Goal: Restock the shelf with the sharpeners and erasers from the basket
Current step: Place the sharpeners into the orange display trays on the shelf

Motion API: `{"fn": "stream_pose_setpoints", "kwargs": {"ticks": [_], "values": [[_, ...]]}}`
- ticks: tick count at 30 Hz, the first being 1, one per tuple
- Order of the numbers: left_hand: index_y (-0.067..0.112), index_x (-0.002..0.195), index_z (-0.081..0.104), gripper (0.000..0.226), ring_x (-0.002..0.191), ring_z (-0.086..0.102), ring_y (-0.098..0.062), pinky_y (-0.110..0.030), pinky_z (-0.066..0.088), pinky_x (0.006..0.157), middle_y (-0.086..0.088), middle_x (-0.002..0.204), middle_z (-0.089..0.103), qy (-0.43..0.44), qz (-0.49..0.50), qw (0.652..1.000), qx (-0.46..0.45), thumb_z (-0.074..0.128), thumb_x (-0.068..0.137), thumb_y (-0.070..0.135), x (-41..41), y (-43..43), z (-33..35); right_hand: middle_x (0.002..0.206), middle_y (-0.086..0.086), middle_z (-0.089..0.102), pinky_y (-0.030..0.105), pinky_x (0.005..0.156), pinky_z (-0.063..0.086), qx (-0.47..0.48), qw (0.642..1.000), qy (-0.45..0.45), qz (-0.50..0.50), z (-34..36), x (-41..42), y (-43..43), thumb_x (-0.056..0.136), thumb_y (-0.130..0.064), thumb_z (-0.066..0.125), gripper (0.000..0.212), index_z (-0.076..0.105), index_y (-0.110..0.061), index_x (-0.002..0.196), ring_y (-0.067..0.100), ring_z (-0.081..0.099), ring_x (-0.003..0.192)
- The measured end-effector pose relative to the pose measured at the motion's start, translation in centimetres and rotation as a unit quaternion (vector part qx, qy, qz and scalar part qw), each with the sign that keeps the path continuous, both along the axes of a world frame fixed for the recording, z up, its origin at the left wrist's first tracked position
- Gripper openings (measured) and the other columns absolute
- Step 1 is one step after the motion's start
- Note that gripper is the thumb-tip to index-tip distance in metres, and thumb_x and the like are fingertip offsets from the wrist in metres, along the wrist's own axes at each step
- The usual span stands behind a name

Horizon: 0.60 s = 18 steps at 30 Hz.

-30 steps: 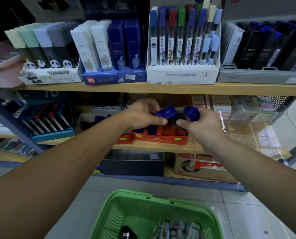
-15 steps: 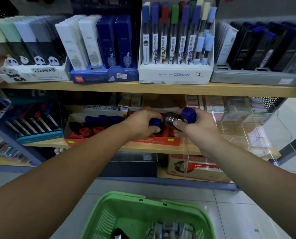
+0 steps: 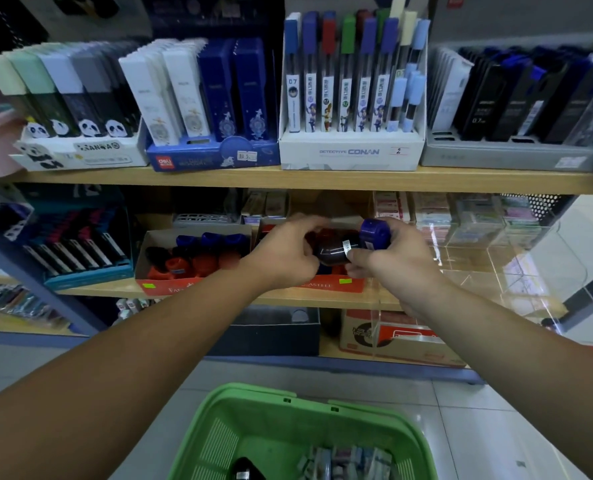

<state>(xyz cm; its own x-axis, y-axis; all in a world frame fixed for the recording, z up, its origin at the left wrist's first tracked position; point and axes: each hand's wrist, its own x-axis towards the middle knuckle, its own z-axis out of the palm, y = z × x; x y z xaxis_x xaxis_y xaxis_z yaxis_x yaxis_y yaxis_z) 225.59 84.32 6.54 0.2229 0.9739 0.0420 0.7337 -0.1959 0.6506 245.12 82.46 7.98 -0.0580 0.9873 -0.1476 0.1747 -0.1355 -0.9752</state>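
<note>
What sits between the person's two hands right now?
In the head view, a blue-capped sharpener with a dark body spans the gap between the left hand and the right hand, above the red display box.

Sharpener (image 3: 340, 250): glossy dark plastic w/ blue cap. Basket (image 3: 215, 441): matt green plastic. Shelf (image 3: 322, 180): smooth light wood. Tray (image 3: 170, 288): red cardboard. Divider (image 3: 509, 271): clear glossy acrylic.
</note>
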Motion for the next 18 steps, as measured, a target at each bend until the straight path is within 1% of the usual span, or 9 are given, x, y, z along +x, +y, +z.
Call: {"fn": "stream_pose_setpoints", "kwargs": {"ticks": [2, 4, 5, 7, 8, 11, 14, 16, 18], "values": [[0.025, 0.146, 0.054, 0.065, 0.111, 0.063, -0.006, -0.026, 0.056, 0.095, 0.007, 0.13, 0.062, -0.09, -0.013, 0.995, -0.028, 0.077, 0.086, 0.009, -0.2, -1.3, 0.9, 0.114, 0.009, 0.071, 0.036, 0.079, 0.066, -0.017, 0.999, 0.013, 0.036, -0.1, -0.8, -0.3, 0.088, 0.004, 0.077, 0.05, 0.06, -0.014, 0.132, 0.021, 0.079, 0.084], [0.021, 0.135, 0.064, 0.055, 0.113, 0.064, -0.004, -0.023, 0.052, 0.102, 0.007, 0.122, 0.069, -0.111, -0.03, 0.992, -0.044, 0.081, 0.085, 0.01, -1.1, -2.5, 1.3, 0.114, 0.009, 0.072, 0.039, 0.081, 0.066, -0.035, 0.997, 0.012, 0.072, -0.1, -1.9, -0.8, 0.087, 0.003, 0.078, 0.048, 0.062, -0.014, 0.129, 0.022, 0.079, 0.086], [0.02, 0.13, 0.067, 0.051, 0.111, 0.066, -0.006, -0.026, 0.053, 0.102, 0.006, 0.118, 0.071, -0.113, -0.02, 0.992, -0.051, 0.084, 0.083, 0.011, -1.8, -3.0, 1.3, 0.113, 0.009, 0.073, 0.04, 0.082, 0.065, -0.04, 0.995, 0.006, 0.087, 0.0, -2.5, -1.0, 0.087, 0.001, 0.079, 0.047, 0.062, -0.015, 0.127, 0.023, 0.079, 0.085], [0.023, 0.127, 0.069, 0.05, 0.106, 0.069, -0.011, -0.035, 0.058, 0.097, 0.004, 0.112, 0.072, -0.121, 0.018, 0.99, -0.073, 0.087, 0.081, 0.016, -3.5, -4.0, 1.4, 0.111, 0.01, 0.075, 0.041, 0.081, 0.065, -0.041, 0.994, 0.005, 0.102, -0.1, -3.8, -1.4, 0.087, -0.003, 0.081, 0.047, 0.061, -0.016, 0.128, 0.022, 0.08, 0.085], [0.024, 0.128, 0.067, 0.051, 0.104, 0.07, -0.013, -0.035, 0.06, 0.094, 0.003, 0.112, 0.072, -0.126, 0.032, 0.988, -0.087, 0.086, 0.082, 0.017, -4.4, -4.6, 1.4, 0.11, 0.011, 0.076, 0.04, 0.079, 0.066, -0.04, 0.994, 0.01, 0.096, -0.4, -4.4, -1.4, 0.087, -0.006, 0.081, 0.047, 0.061, -0.015, 0.129, 0.022, 0.08, 0.084], [0.025, 0.119, 0.067, 0.036, 0.092, 0.073, -0.012, -0.023, 0.062, 0.079, -0.002, 0.106, 0.073, -0.146, 0.053, 0.98, -0.127, 0.081, 0.088, 0.013, -7.1, -6.3, 0.8, 0.096, 0.008, 0.079, 0.035, 0.069, 0.065, -0.024, 0.996, -0.039, 0.072, -0.4, -6.1, -1.8, 0.087, -0.024, 0.085, 0.042, 0.064, -0.019, 0.122, 0.02, 0.079, 0.076], [0.019, 0.112, 0.067, 0.034, 0.072, 0.07, -0.002, -0.016, 0.055, 0.062, -0.003, 0.095, 0.072, -0.137, 0.095, 0.979, -0.121, 0.083, 0.083, 0.007, -10.5, -7.2, 0.6, 0.082, 0.009, 0.078, 0.028, 0.06, 0.061, -0.003, 0.987, -0.108, 0.119, 0.0, -8.1, -2.5, 0.087, -0.034, 0.084, 0.027, 0.068, -0.021, 0.104, 0.019, 0.076, 0.069], [0.019, 0.102, 0.067, 0.032, 0.068, 0.067, -0.005, -0.019, 0.054, 0.06, 0.0, 0.089, 0.069, -0.137, 0.154, 0.975, -0.089, 0.087, 0.079, 0.01, -13.5, -7.1, 0.6, 0.081, 0.008, 0.076, 0.029, 0.06, 0.061, 0.028, 0.978, -0.142, 0.149, 0.1, -9.9, -2.7, 0.091, -0.036, 0.08, 0.021, 0.069, -0.02, 0.1, 0.018, 0.072, 0.068], [0.02, 0.096, 0.066, 0.031, 0.077, 0.068, -0.014, -0.031, 0.06, 0.071, 0.0, 0.089, 0.07, -0.129, 0.205, 0.969, -0.044, 0.091, 0.076, 0.016, -16.6, -6.9, 0.5, 0.085, 0.002, 0.075, 0.029, 0.061, 0.06, 0.059, 0.967, -0.179, 0.173, 0.0, -11.9, -2.4, 0.091, -0.038, 0.08, 0.022, 0.069, -0.023, 0.103, 0.017, 0.071, 0.073]]}}
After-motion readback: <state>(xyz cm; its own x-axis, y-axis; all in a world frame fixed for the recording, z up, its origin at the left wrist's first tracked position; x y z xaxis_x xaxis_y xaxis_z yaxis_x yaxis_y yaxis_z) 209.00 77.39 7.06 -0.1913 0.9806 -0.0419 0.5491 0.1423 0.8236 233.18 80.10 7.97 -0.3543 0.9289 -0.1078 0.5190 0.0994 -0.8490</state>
